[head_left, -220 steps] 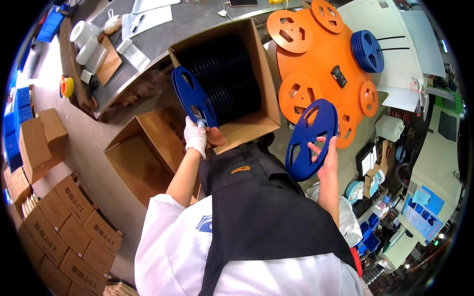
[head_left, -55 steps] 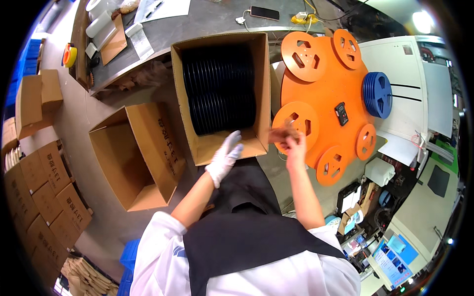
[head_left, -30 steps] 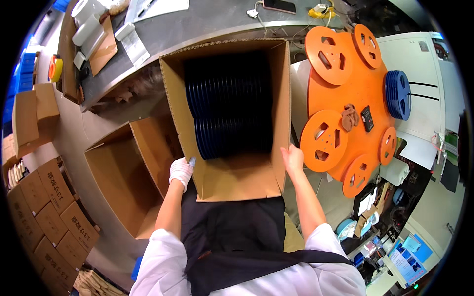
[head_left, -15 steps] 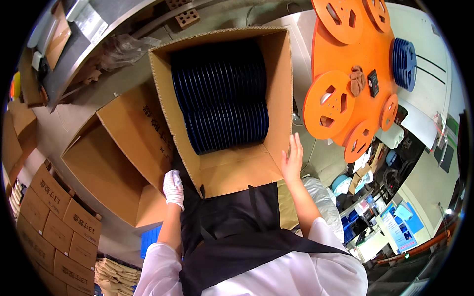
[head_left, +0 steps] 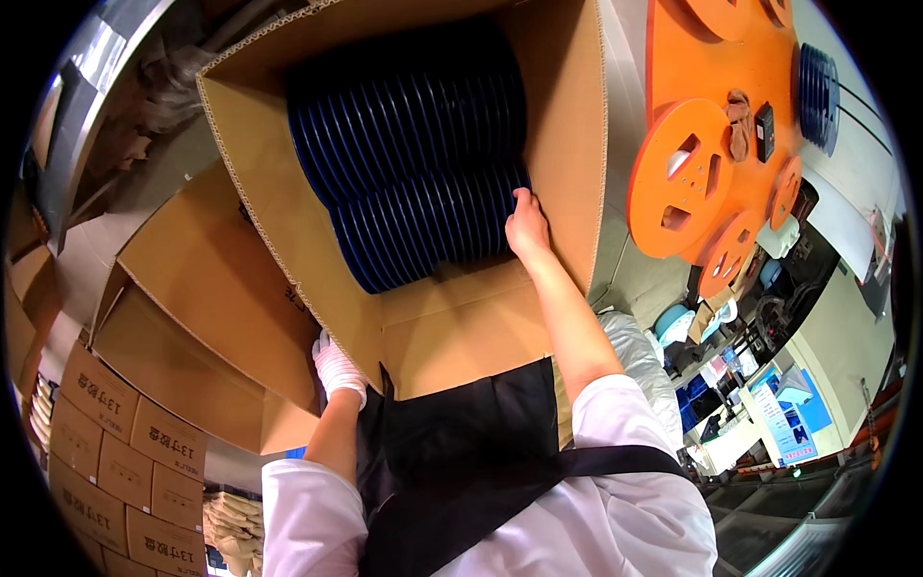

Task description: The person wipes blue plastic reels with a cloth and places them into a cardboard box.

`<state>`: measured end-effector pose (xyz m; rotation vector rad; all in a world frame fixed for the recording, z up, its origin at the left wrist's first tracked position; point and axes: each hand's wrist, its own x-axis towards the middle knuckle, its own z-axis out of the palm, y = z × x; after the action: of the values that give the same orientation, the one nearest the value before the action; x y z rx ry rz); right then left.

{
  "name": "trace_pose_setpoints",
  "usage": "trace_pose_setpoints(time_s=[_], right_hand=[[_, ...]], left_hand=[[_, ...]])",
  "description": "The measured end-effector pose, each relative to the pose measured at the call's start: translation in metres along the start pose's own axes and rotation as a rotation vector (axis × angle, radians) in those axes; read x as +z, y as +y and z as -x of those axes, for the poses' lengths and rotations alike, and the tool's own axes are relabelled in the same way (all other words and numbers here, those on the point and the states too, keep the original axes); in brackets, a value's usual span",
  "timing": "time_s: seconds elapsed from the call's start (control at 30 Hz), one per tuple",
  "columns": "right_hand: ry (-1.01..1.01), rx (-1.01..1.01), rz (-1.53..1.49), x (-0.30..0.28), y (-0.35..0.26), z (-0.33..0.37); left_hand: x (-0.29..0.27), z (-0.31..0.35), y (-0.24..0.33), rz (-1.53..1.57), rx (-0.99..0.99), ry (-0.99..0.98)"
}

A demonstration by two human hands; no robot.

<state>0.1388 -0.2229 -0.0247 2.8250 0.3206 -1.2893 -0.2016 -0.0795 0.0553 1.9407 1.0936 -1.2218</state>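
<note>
A large cardboard box (head_left: 461,332) stands open in front of me, holding two rows of dark blue plastic reels (head_left: 423,226) set on edge side by side. My right hand (head_left: 529,227) reaches inside the box at the right end of the nearer row. Its fingers are curled against the rim of the end reel, thumb up, and partly hidden. My left hand (head_left: 338,365), in a white glove, rests at the outside of the box's left wall near its front corner. The left fingers are stretched along the cardboard and hold nothing.
Another open cardboard box (head_left: 192,279) stands to the left. Stacked closed cartons (head_left: 125,462) fill the lower left. At right is an orange disc-shaped machine table (head_left: 707,72) with orange round plates, a brown glove and more blue reels (head_left: 817,101). A metal-edged bench (head_left: 96,106) is at upper left.
My right hand has gone from outside the box's right wall into it, onto the nearer row. The box now looks closer and larger. My left hand has shifted slightly against the left wall.
</note>
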Motion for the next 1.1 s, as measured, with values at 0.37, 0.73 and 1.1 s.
trace_pose_setpoints(time_s=[0.37, 0.73, 1.1], right_hand=[[0.139, -0.121, 0.351, 0.013, 0.004, -0.018], [0.174, -0.185, 0.430, 0.015, 0.004, -0.010], [0.201, -0.196, 0.423, 0.018, 0.007, -0.013]], left_hand=[[0.040, -0.002, -0.011, 0.260, -0.128, 0.092], [0.046, -0.004, -0.010, 0.301, -0.146, 0.110], [0.050, -0.006, -0.015, 0.331, -0.127, 0.120]])
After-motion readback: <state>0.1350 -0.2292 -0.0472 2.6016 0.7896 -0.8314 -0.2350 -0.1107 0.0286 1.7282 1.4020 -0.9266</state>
